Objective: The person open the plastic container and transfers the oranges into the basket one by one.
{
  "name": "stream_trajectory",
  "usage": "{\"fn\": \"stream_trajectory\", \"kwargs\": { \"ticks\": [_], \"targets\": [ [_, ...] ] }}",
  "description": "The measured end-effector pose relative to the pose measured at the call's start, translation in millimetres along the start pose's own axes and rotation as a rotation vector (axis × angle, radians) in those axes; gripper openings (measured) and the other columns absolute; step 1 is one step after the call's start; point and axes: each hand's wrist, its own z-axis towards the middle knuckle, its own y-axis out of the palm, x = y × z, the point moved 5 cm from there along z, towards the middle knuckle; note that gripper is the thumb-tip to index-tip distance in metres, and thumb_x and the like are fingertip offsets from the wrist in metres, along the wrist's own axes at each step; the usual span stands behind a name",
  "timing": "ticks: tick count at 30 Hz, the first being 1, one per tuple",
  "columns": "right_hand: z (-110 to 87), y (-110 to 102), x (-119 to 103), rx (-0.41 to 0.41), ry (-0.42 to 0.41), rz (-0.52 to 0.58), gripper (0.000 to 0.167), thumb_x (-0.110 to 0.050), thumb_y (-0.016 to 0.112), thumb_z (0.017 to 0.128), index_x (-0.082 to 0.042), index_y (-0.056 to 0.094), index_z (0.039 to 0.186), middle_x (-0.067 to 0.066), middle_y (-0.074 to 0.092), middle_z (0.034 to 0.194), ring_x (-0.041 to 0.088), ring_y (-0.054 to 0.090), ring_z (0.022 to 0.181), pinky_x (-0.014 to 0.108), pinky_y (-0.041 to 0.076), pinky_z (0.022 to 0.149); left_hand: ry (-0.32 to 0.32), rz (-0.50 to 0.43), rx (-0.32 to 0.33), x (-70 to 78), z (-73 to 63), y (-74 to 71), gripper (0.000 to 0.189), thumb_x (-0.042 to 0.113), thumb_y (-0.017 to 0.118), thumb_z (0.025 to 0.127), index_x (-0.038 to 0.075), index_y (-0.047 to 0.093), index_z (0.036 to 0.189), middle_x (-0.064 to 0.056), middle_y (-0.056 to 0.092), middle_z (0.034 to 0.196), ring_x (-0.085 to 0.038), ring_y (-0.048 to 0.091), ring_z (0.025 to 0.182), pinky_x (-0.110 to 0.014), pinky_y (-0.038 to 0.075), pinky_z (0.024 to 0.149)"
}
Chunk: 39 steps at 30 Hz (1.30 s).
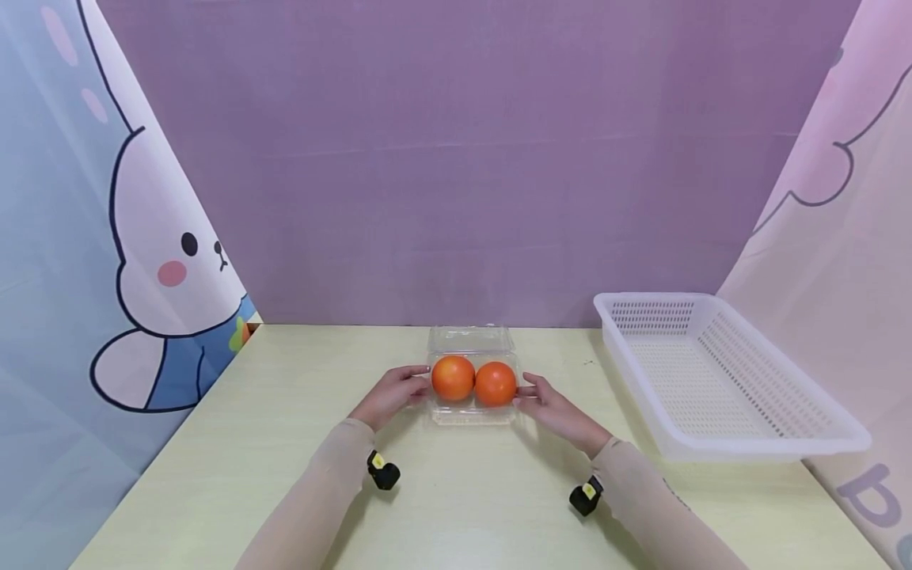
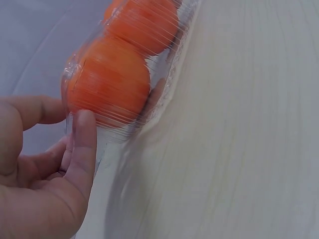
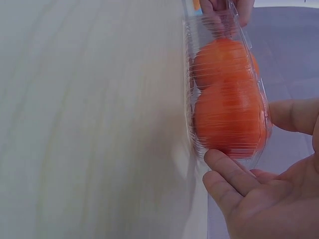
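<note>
A clear plastic box with its hinged lid raised at the back stands on the table. Inside, two orange round fruits, a left one and a right one, sit side by side. At the box's left end my left hand pinches the rim between fingertips; its lower fingers are curled in. My right hand is at the other end, its fairly straight fingers touching the end wall and one fingertip at the rim.
A white perforated plastic basket stands at the right of the pale wooden table. A purple cloth hangs behind the table, with printed cloths on both sides. Each wrist wears a small black camera.
</note>
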Motion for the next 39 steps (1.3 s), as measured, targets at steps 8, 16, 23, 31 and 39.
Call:
{"fn": "stream_trajectory", "kwargs": {
  "ticks": [8, 16, 23, 31, 39],
  "targets": [
    [-0.2, 0, -1, -0.008, -0.006, -0.004, 0.073, -0.028, 0.054, 0.104, 0.003, 0.015, 0.157, 0.026, 0.043, 0.148, 0.043, 0.043, 0.134, 0.063, 0.034, 0.109, -0.030, -0.064, 0.001, 0.0, -0.6, 0.8, 0.045, 0.006, 0.060, 0.098, -0.008, 0.050, 0.140, -0.012, 0.065, 0.105, -0.019, 0.061, 0.091, -0.032, 0.053, 0.090],
    [0.8, -4, -1, 0.030, -0.015, 0.005, 0.075, -0.027, 0.058, 0.102, 0.001, 0.015, 0.157, 0.024, 0.043, 0.149, 0.041, 0.045, 0.133, 0.061, 0.035, 0.110, -0.032, -0.103, 0.012, -2.1, -0.3, 1.2, 0.043, 0.002, 0.059, 0.098, -0.010, 0.050, 0.139, -0.010, 0.064, 0.100, -0.015, 0.060, 0.084, -0.025, 0.054, 0.081],
    [0.9, -8, -4, 0.088, -0.013, -0.002, 0.077, -0.029, 0.062, 0.100, 0.001, 0.019, 0.157, 0.026, 0.039, 0.151, 0.042, 0.044, 0.134, 0.057, 0.038, 0.109, -0.024, -0.105, -0.003, -2.3, -0.8, 2.0, 0.044, 0.003, 0.057, 0.099, -0.010, 0.048, 0.140, -0.011, 0.064, 0.103, -0.016, 0.061, 0.087, -0.028, 0.053, 0.086],
    [6.3, -13, -5, 0.161, -0.060, -0.033, 0.070, -0.023, 0.065, 0.099, 0.001, 0.028, 0.154, 0.025, 0.043, 0.148, 0.042, 0.044, 0.133, 0.055, 0.040, 0.109, -0.027, -0.114, -0.012, -2.3, 0.5, 2.3, 0.044, 0.003, 0.058, 0.099, -0.009, 0.049, 0.140, -0.011, 0.064, 0.104, -0.016, 0.060, 0.087, -0.026, 0.053, 0.084],
    [9.3, -19, -11, 0.226, -0.112, -0.045, 0.062, -0.021, 0.068, 0.097, -0.003, 0.040, 0.149, 0.023, 0.046, 0.147, 0.041, 0.045, 0.132, 0.055, 0.036, 0.111, -0.025, -0.121, -0.018, 0.0, -1.2, 1.3, 0.045, 0.003, 0.058, 0.099, -0.009, 0.047, 0.141, -0.013, 0.064, 0.104, -0.015, 0.060, 0.086, -0.024, 0.053, 0.082]
  ]
}}
